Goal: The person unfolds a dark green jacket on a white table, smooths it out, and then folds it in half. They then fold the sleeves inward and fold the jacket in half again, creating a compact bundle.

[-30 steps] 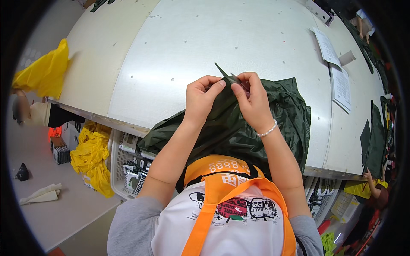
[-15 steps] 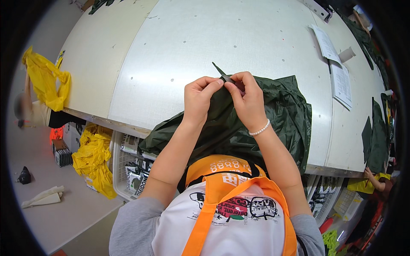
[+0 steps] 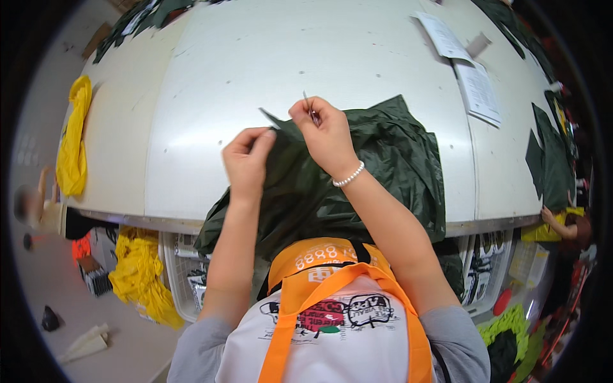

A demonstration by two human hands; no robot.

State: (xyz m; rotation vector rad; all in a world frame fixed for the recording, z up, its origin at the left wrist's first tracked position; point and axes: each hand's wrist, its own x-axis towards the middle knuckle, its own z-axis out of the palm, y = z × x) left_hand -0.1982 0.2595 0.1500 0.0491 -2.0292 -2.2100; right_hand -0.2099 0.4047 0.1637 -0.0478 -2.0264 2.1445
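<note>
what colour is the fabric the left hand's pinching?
Dark green fabric, slightly glossy; shows best in the head view.

A bare left hand [image 3: 246, 159] pinches shiny dark-green fabric [image 3: 393, 163] by an edge; over the fabric, a bare right hand [image 3: 327, 137] holds a small metal tool [image 3: 313, 116]. White paper sheets [image 3: 477, 92] lie beyond its right side.

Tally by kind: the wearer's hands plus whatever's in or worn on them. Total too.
Bare hands: 2 (left hand, right hand)
Dark green fabric, one bunch, pinched by the left: 1
Small metal tool in the right: 1
White beaded bracelet on the right wrist: 1
Total: 5
</note>
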